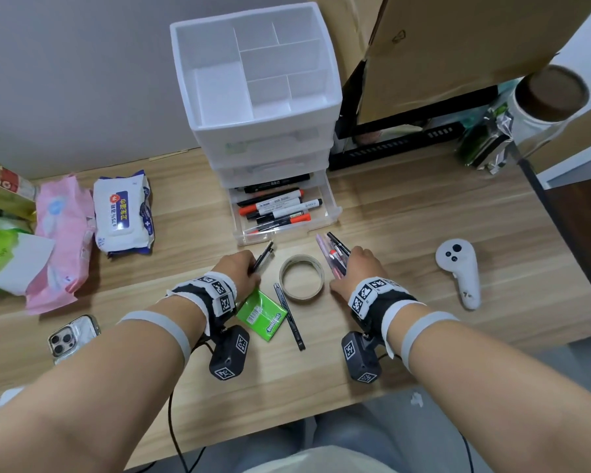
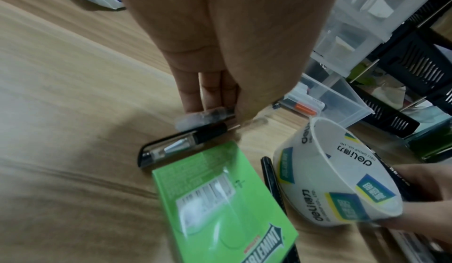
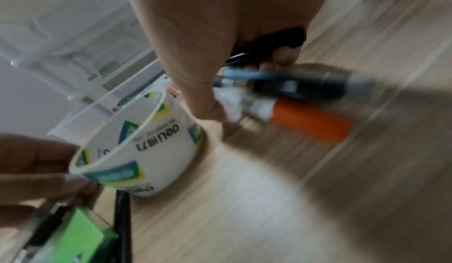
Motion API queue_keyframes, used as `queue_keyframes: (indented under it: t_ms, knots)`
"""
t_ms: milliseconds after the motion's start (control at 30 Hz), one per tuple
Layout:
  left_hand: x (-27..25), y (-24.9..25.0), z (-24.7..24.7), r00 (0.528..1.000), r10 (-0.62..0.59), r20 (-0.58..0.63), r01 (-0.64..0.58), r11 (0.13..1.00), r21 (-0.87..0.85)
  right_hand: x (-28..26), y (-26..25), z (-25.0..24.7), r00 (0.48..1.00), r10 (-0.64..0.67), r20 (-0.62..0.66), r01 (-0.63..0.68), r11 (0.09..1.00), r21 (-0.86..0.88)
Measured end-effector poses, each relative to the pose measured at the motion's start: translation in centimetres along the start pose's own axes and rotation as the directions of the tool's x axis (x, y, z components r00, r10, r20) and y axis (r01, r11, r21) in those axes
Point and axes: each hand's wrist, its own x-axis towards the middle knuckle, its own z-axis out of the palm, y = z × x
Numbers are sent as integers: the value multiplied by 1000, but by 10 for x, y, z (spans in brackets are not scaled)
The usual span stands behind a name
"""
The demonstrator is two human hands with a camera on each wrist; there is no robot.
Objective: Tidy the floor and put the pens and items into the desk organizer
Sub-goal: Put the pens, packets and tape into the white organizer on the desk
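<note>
Both hands are gathering pens off the wooden floor. Left hand (image 1: 236,268) pinches a black pen (image 1: 264,257) in curled fingers, with a green gum pack (image 1: 263,315) just beneath its wrist. Between the hands lie a tape roll (image 1: 301,276) and another loose pen (image 1: 289,315). Right hand (image 1: 355,268) grips a bundle of pens (image 1: 331,255). Just beyond both hands, the organizer's open bottom drawer (image 1: 321,222) already holds markers. Collecting looks to be the step in hand; next, each handful should be carried forward and laid lengthwise into that drawer.
</note>
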Motion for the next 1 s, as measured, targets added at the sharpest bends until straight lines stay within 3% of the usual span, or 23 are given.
queue_keyframes:
  t_ms: [200, 367, 467, 600, 633, 700, 800, 900, 1000]
  knots:
    - [-5, 6, -8, 999, 35, 27, -24, 940, -340, 2, 1, -12, 1000, 1, 31, 1, 998, -66]
    - [-4, 13, -18, 990, 136, 37, -113, 923, -368, 3, 12, -28, 1000, -19, 23, 15, 982, 191]
    - [-4, 18, -26, 991, 123, 44, -90, 889, -450, 6, 5, -53, 988, -147, 54, 130, 962, 239]
    - [-2, 16, -36, 989, 89, 116, 3, 781, -625, 9, -18, -84, 935, -303, 183, 303, 953, 32]
    - [-2, 15, -39, 994, 83, 74, -16, 765, -644, 9, -27, -90, 917, -337, 215, 347, 938, -8]
    - [-1, 10, -44, 992, 50, -119, -110, 811, -575, 9, -46, -103, 883, -407, 233, 427, 903, -42]
    - [4, -2, -48, 954, -44, -297, -110, 870, -480, 12, -76, -116, 865, -480, 149, 502, 837, -217]
    - [8, -10, -49, 960, -93, -263, -71, 830, -553, 25, -106, -116, 840, -530, 113, 527, 750, -400]
    - [7, -17, -47, 978, -140, -157, -15, 696, -718, 36, -135, -107, 815, -551, 183, 559, 660, -502]
